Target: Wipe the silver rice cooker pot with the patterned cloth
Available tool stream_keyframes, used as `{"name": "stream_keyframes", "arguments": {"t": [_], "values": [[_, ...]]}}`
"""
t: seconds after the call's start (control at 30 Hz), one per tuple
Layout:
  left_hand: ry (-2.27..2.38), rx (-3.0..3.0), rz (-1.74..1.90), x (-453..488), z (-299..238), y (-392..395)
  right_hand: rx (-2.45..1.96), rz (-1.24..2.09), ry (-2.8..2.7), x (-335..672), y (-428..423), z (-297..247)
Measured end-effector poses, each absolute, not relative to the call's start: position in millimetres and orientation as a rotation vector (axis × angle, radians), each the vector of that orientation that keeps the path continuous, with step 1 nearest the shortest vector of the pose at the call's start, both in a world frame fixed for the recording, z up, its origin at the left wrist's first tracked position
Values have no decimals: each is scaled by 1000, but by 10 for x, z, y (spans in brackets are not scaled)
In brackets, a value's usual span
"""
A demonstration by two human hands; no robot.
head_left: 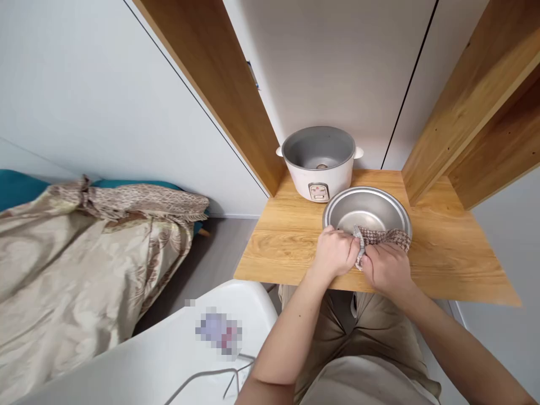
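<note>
A silver metal rice cooker inner pot (358, 205) rests upright on the wooden shelf, its inside facing up. A brown-and-white checked cloth (386, 239) lies bunched over its near right rim, with a pale edge standing up between my hands. My left hand (337, 250) is closed at the near rim, gripping the cloth's pale edge. Close beside it, my right hand (386, 267) is closed on the cloth as well. My fingertips are mostly hidden. Behind the pot stands the white rice cooker body (295, 174), lidless, its grey inside showing.
The wooden shelf (274, 242) has upright wooden boards (236, 84) on both sides and a pale wall behind. At lower left is a white surface (169, 343) with a grey cable (202, 372) and a blurred-out item. A covered sofa or bed (93, 270) stands farther left.
</note>
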State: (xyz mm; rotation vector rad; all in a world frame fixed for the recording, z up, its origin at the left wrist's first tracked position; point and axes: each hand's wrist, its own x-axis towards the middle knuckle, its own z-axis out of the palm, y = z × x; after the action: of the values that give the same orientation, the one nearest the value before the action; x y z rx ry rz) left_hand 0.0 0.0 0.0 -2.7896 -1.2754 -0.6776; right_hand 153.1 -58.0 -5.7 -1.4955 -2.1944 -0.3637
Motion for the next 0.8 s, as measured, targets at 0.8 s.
{"name": "stream_keyframes", "arguments": {"t": [0.8], "values": [[-1303,-2796,-695,26,-5,-9,-1682,-6,-2635,1594,-465,309]]}}
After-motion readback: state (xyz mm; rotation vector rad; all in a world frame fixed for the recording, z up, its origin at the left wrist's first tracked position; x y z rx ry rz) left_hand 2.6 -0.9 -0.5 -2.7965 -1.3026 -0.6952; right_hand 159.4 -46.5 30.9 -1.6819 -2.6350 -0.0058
